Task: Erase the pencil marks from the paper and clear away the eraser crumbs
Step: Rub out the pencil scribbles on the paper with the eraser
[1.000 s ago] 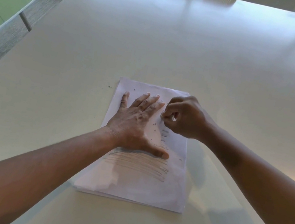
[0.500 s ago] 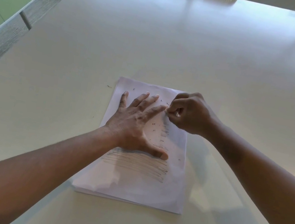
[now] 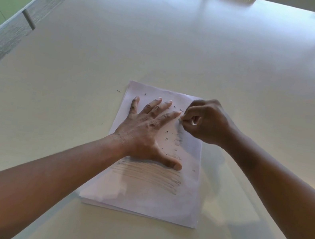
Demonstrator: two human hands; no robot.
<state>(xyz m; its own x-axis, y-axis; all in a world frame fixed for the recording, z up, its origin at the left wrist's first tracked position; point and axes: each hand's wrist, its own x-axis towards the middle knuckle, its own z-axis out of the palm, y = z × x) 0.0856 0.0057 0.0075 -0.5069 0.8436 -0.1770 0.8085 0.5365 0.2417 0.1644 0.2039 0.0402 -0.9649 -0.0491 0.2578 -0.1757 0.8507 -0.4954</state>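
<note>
I see the left hand [image 3: 146, 132] flat on the paper [image 3: 151, 198], fingers straight and spread, mid-table [image 3: 206, 54]. Right hand [image 3: 204, 123] curled, pinching a small eraser [image 3: 181, 120] at the upper right part of the sheet — crumbs [image 3: 167, 137] scattered, pencil marks [image 3: 148, 175] near the thumb.

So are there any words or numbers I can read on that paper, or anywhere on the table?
None: no readable words, numbers, labels or signs appear anywhere.
The paper carries only pencil marks, which are scribbled lines, not letters.
The tiny dark specks near the left hand are eraser crumbs, not writing.
The table shows only reflections.
</note>
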